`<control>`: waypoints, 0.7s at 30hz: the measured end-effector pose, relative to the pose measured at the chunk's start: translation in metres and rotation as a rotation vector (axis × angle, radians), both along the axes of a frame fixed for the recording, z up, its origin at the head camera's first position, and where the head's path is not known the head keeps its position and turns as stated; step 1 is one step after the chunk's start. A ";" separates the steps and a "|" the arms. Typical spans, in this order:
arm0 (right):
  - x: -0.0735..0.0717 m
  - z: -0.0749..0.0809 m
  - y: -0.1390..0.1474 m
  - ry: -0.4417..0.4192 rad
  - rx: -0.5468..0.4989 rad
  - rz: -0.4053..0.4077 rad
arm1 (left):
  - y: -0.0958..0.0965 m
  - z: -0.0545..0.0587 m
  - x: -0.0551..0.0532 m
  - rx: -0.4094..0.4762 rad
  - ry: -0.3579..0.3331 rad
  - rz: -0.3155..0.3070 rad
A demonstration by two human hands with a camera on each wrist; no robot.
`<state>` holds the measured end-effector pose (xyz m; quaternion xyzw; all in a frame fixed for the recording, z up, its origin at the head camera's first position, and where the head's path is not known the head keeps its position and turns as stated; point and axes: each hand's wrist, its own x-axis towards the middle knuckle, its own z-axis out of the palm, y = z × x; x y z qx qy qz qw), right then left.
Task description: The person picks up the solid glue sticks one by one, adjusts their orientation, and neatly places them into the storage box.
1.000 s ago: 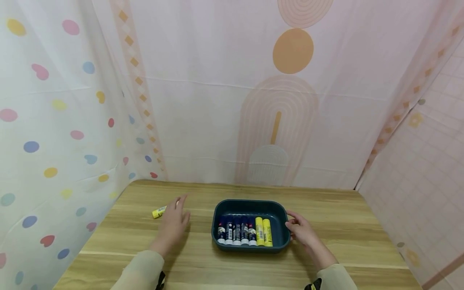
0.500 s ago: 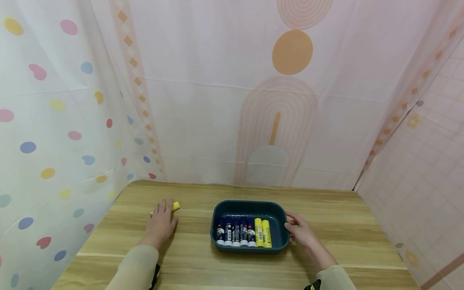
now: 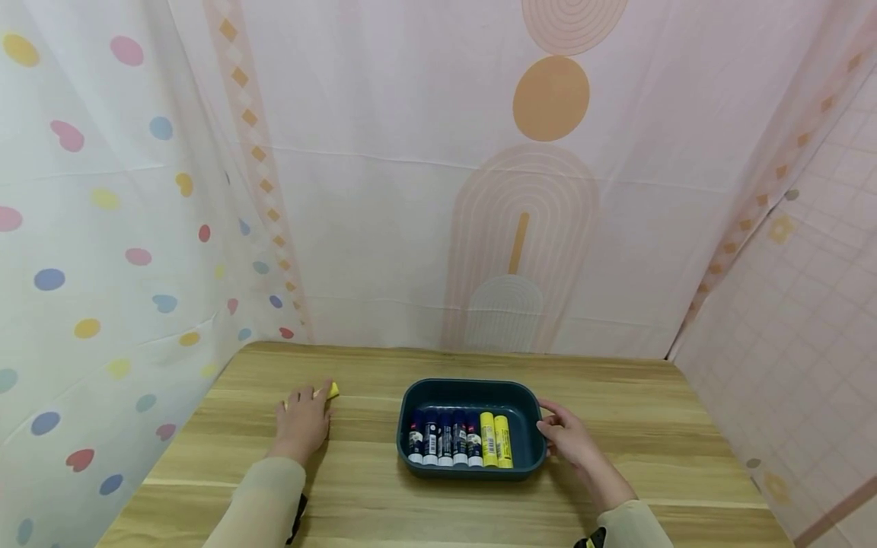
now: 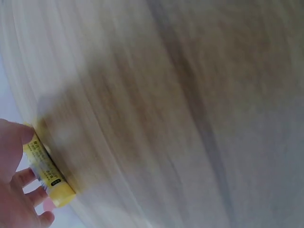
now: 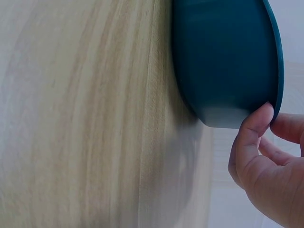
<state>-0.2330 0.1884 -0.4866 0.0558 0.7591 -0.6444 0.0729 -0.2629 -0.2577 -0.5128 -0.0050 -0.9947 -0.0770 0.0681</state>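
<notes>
At the left of the table my left hand [image 3: 301, 422] holds a yellow glue stick [image 4: 47, 168] that lies on the wood; its yellow end shows past the fingers in the head view. In the left wrist view the thumb is at one end and the fingertips lie along its side. My right hand [image 3: 574, 441] pinches the right-hand rim of a dark teal tray [image 3: 473, 394], thumb and fingers on either side of the edge in the right wrist view. Inside the tray stand several dark blue glue sticks [image 3: 445, 438] with white ends, in a row beside two yellow glue sticks [image 3: 496, 440].
The wooden table [image 3: 384, 502] carries the tray near its middle, a short way right of the left hand. Behind the table hangs a pale patterned curtain [image 3: 384, 251], with a dotted one [image 3: 103, 289] along the left side.
My left hand has moved left and down over the yellow glue stick and taken hold of it, its other end now showing. The right hand stays at the tray's rim.
</notes>
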 end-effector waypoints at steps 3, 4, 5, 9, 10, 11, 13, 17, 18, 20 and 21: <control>0.000 0.000 0.000 0.000 0.001 0.003 | 0.000 0.000 -0.002 -0.021 0.008 -0.005; 0.000 0.000 0.000 0.001 0.001 0.002 | -0.001 0.000 -0.002 -0.026 0.011 -0.007; 0.000 0.000 0.000 0.001 0.000 0.002 | -0.001 0.000 -0.003 -0.035 0.013 -0.011; -0.001 -0.001 0.000 0.000 0.005 -0.001 | -0.002 -0.001 -0.004 -0.059 0.022 -0.027; -0.001 -0.001 0.000 -0.001 0.005 -0.003 | -0.002 -0.002 -0.004 -0.057 0.023 -0.030; -0.001 -0.001 0.000 -0.001 0.009 -0.002 | -0.002 -0.002 -0.005 -0.060 0.024 -0.035; -0.001 -0.001 0.000 -0.003 0.009 -0.003 | -0.002 -0.003 -0.005 -0.069 0.023 -0.042; -0.002 -0.001 0.000 -0.005 0.002 -0.002 | -0.002 -0.005 -0.007 -0.099 0.023 -0.052; -0.002 -0.001 0.000 -0.005 -0.002 -0.001 | -0.002 -0.005 -0.007 -0.105 0.022 -0.051; -0.002 -0.002 0.001 -0.007 -0.002 0.000 | -0.002 -0.005 -0.007 -0.092 0.020 -0.047; -0.002 -0.002 0.001 -0.005 -0.002 0.003 | -0.002 -0.005 -0.007 -0.082 0.015 -0.041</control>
